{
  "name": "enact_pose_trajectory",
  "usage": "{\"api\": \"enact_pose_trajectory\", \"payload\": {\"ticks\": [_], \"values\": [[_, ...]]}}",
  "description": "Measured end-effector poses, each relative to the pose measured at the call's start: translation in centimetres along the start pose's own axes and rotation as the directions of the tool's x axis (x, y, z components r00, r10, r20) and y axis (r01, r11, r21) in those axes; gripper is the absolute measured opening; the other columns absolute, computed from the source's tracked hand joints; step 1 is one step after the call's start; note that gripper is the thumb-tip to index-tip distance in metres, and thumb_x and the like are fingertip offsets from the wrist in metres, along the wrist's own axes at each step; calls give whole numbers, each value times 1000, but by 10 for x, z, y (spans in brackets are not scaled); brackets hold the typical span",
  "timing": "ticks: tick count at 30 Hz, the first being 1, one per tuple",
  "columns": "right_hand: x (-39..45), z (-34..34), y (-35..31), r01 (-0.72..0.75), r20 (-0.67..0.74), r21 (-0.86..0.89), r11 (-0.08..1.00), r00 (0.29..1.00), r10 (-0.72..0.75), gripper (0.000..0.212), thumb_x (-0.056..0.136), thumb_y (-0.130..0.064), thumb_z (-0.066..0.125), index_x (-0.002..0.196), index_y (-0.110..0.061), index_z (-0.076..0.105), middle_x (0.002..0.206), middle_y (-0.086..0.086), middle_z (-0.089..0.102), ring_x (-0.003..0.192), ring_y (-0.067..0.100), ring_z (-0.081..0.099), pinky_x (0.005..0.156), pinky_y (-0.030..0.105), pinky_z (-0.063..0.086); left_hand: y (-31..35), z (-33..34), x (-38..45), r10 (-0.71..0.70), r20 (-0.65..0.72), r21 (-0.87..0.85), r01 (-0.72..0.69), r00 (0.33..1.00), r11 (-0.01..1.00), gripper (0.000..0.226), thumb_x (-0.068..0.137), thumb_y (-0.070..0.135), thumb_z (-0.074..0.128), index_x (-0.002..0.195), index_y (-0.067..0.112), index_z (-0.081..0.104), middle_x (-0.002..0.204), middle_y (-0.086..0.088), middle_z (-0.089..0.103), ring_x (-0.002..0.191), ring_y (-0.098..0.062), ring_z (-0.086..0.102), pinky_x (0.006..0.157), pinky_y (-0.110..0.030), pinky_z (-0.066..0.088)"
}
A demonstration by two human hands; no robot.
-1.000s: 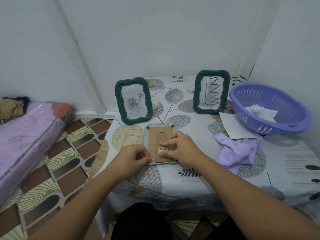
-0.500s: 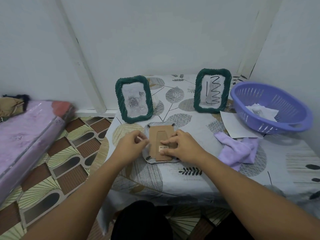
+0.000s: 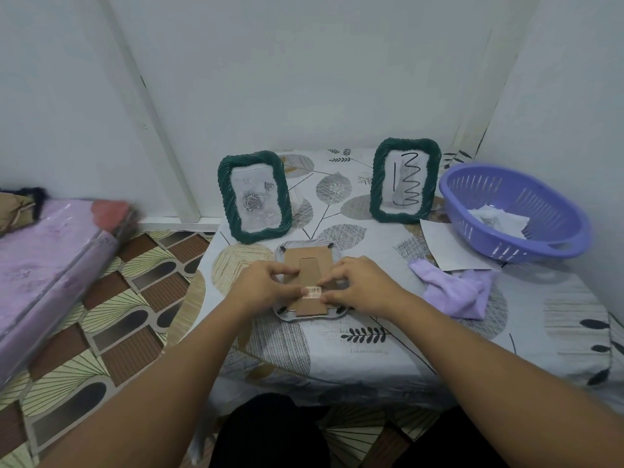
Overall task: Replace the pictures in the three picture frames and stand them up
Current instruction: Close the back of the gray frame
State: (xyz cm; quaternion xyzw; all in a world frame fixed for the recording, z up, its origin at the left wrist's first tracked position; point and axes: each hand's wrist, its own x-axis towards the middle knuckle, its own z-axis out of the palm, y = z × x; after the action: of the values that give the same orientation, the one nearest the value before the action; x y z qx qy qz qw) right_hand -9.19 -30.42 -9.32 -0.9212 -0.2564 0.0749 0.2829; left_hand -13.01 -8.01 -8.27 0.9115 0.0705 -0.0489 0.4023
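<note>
Two green rope-edged picture frames stand upright on the table: the left frame (image 3: 254, 196) shows a grey rose picture, the right frame (image 3: 405, 180) a black zigzag drawing. A third frame (image 3: 305, 255) lies face down between my hands, its brown cardboard back and stand facing up, with a barcode sticker near the bottom. My left hand (image 3: 261, 286) has its fingers curled on the left side of the backing. My right hand (image 3: 358, 285) pinches the stand near the sticker.
A purple basket (image 3: 513, 211) with crumpled paper inside sits at the right. A white sheet (image 3: 449, 246) lies beside it, partly over a lilac cloth (image 3: 459, 288). The table's leaf-patterned cover (image 3: 337, 349) hangs over the near edge. A purple mattress (image 3: 44, 265) lies left on the floor.
My left hand moved right from the frame's lower left edge onto the cardboard back. My right hand stayed on the stand near the sticker.
</note>
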Motion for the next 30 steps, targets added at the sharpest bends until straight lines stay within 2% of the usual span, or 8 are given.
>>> {"api": "enact_pose_trajectory", "payload": {"ticks": [4,8,17,19,21,24,27,30], "values": [[1,-9,4,-10,82,-2,1000,997,10,41,74,-59,80,112,-45,74,112,-15,64,107,11,57,98,43,49,1,1,1,-18,8,16,18,1000,1000,61,66,51,91,122,34,73,84,7,60,71,-8,58,58,-22,39],[-1,-19,4,-71,207,47,996,977,60,46,69,-49,89,112,-43,76,123,-23,65,113,5,57,105,36,46,3,0,2,-35,29,12,35,999,999,57,69,49,90,122,34,72,88,8,61,76,-7,59,60,-22,39],[-6,-23,2,-54,213,109,993,977,29,46,67,-43,92,110,-36,78,122,-23,65,104,8,62,94,26,49,0,3,8,-61,42,-42,63,997,997,59,68,45,92,122,30,73,88,13,58,80,-6,56,66,-22,41],[-7,-20,4,-55,175,110,992,984,35,42,66,-41,92,105,-36,78,117,-23,67,97,6,63,89,26,51,0,3,8,-63,45,-49,66,997,997,58,69,43,92,122,29,73,86,15,56,78,-4,54,65,-21,41],[-9,-15,5,-44,126,126,991,992,28,35,67,-35,89,101,-35,79,110,-21,69,82,1,62,77,19,50,0,2,8,-65,48,-48,67,997,997,57,69,43,92,122,28,73,86,15,56,78,-5,54,64,-20,40],[-15,-8,4,-29,39,198,980,999,22,26,72,-25,85,97,-30,79,93,-18,69,66,-5,56,63,9,41,1,2,7,-66,51,-39,68,997,997,58,69,44,92,121,29,73,87,14,56,80,-7,55,66,-21,41],[-17,-4,5,-45,8,263,964,999,44,23,74,-22,86,96,-26,79,81,-22,66,61,-4,52,60,10,39,2,2,6,-71,49,-36,73,996,997,58,69,44,92,122,29,73,88,14,55,83,-8,55,69,-22,42],[-17,-4,7,-59,18,244,968,998,56,22,76,-28,86,97,-29,79,73,-33,63,60,-2,52,60,10,39,3,2,5,-73,44,-22,74,996,997,57,70,44,91,121,30,73,88,14,55,80,-6,54,64,-22,40]]}}
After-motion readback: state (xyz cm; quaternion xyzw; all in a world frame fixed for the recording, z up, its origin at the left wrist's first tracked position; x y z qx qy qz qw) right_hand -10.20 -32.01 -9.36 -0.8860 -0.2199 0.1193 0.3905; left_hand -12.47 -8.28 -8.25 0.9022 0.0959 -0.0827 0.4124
